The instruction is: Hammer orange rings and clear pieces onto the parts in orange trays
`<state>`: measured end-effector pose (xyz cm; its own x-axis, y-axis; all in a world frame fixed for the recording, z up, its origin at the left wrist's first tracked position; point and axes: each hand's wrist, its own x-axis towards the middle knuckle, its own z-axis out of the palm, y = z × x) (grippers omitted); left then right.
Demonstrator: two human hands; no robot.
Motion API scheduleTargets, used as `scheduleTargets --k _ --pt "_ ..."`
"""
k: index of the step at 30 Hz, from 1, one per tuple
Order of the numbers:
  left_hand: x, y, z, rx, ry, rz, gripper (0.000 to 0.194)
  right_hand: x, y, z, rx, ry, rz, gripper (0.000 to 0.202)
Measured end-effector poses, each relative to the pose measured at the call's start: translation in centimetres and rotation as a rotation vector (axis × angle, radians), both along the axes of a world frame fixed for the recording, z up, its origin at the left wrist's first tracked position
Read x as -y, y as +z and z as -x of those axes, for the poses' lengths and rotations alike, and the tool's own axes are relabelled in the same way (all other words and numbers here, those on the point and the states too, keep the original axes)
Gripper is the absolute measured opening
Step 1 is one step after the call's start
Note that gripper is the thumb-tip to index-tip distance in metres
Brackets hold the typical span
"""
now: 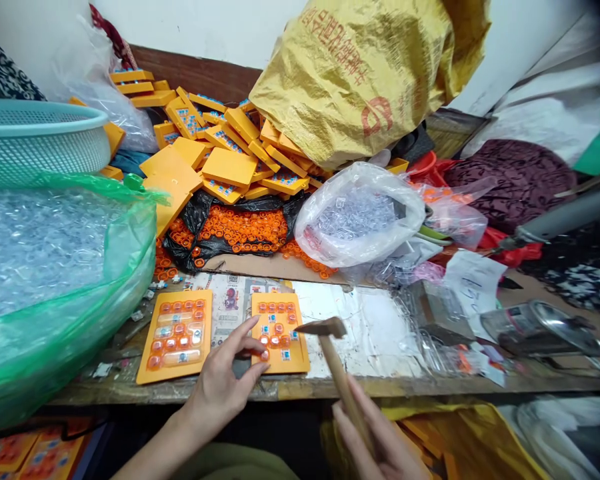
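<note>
My left hand [230, 367] rests at the left edge of a yellow-orange panel [300, 353] on the bench. Its thumb and a bent finger close around a small orange cap [265, 355] at the panel's lower left corner, while the index finger stays raised above. Other orange caps sit in the panel's top rows and middle, and blue-and-white sockets show bare. My right hand [375, 433] grips the wooden handle of a hammer [330, 330], its metal head held above the panel's right side. Left of my hand lies a second panel [205, 320] fitted with orange caps and long clear covers.
Loose orange caps [245, 227] fill a black bag behind the panels. Clear plastic pieces fill a white bag [307, 233] and a green bag [135, 247]. Many yellow panels [230, 165] are heaped at the back. A lidded glass jar [510, 327] lies at right.
</note>
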<state>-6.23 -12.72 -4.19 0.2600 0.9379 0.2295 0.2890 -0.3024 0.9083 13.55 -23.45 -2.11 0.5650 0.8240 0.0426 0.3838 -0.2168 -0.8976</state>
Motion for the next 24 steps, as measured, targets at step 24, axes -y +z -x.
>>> scheduleTargets --k 24 --pt "-1.9 1.1 -3.6 -0.459 -0.058 -0.230 0.020 -6.7 -0.5 0.9 0.668 0.464 -0.190 0.036"
